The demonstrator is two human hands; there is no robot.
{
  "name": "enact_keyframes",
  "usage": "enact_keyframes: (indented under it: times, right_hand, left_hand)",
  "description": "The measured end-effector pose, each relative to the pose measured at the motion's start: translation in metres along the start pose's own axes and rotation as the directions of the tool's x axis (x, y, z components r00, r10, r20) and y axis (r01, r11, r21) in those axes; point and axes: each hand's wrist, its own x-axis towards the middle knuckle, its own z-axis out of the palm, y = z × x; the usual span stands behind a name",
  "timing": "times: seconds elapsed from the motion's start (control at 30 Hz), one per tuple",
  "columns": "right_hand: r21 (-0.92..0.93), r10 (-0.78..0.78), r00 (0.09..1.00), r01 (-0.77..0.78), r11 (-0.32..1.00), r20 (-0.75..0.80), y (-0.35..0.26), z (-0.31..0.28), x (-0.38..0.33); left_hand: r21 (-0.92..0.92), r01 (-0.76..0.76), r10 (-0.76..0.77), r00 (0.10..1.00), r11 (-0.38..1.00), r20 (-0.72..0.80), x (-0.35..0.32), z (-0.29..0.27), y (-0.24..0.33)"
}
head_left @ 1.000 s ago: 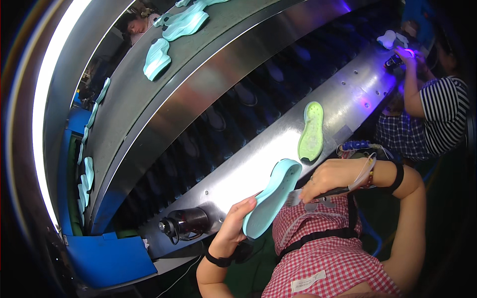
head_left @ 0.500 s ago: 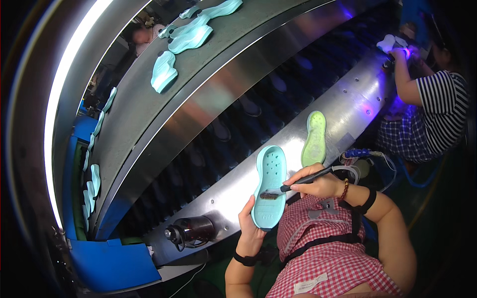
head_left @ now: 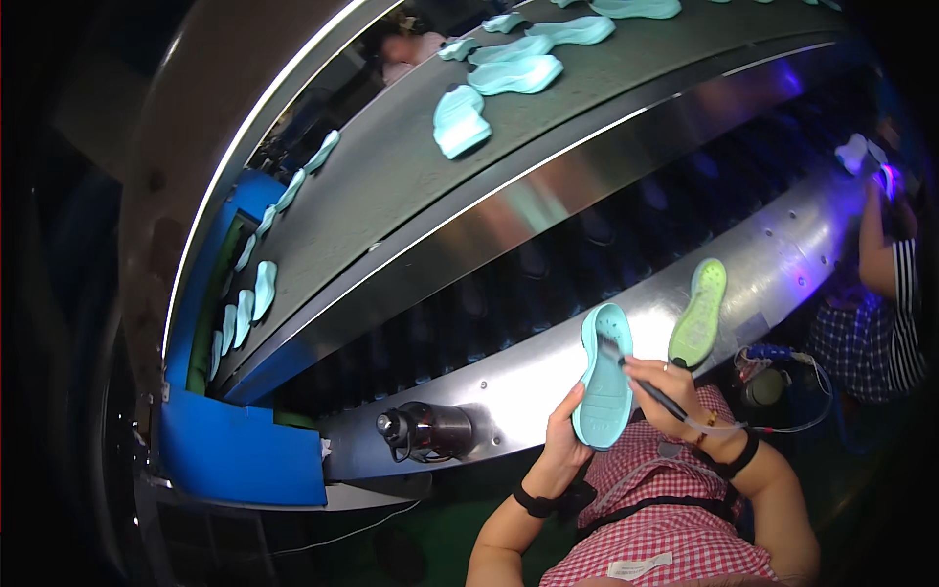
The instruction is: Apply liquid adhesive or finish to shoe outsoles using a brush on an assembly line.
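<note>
My left hand point(head_left: 564, 432) grips the heel end of a light blue shoe sole point(head_left: 603, 403), its hollow inner side facing up. The toe end of the sole points away from me. In my right hand point(head_left: 682, 384) is a black-handled brush point(head_left: 660, 397), held like a pen, with a clear tube running from its back end. The bristles are over the front part of the sole, near its small holes; contact is hard to make out. A pale green sole point(head_left: 694, 328) lies just beyond my right hand, on the metal ledge point(head_left: 528, 391).
A dark bottle point(head_left: 442, 430) lies on the ledge to the left. Behind the ledge are dark slots holding soles, then a raised conveyor belt point(head_left: 377, 201) carrying several blue soles point(head_left: 460, 122). A blue box-like housing point(head_left: 249, 450) stands left. At far right a co-worker's arm point(head_left: 877, 256) reaches in.
The bristles have moved from the middle of the sole toward its toe end. My right hand has turned, with the brush's back end now lower. The whole scene has shifted as my head turned left.
</note>
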Motion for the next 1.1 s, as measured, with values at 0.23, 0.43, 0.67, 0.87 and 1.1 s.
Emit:
enact_keyframes:
  times: [0.23, 0.43, 0.67, 0.87, 1.1]
  right_hand:
    - [0.749, 0.224, 0.855, -0.519, 0.412, 0.468, -0.018, -0.057, 0.013]
    - [0.749, 0.440, 0.781, -0.592, 0.298, 0.443, 0.018, -0.052, 0.001]
    - [0.851, 0.524, 0.776, -0.497, 0.168, 0.350, 0.030, -0.035, -0.004]
    - [0.819, 0.581, 0.732, -0.543, 0.185, 0.355, 0.036, -0.044, -0.011]
    - [0.806, 0.665, 0.721, -0.503, 0.311, 0.194, 0.033, -0.055, -0.032]
  left_hand:
    - [0.281, -0.393, 0.427, 0.902, 0.875, -0.067, -0.064, 0.041, 0.084]
    - [-0.085, -0.750, 0.754, 0.656, 0.656, 0.029, -0.037, 0.060, 0.261]
    - [0.360, -0.789, 0.863, 0.491, 0.497, -0.116, 0.042, 0.085, 0.295]
    - [0.775, -0.108, 0.639, 0.502, -0.623, 0.583, 0.098, 0.151, 0.241]
    - [0.499, -0.258, 0.489, 0.106, -0.827, 0.866, 0.109, 0.131, 0.243]
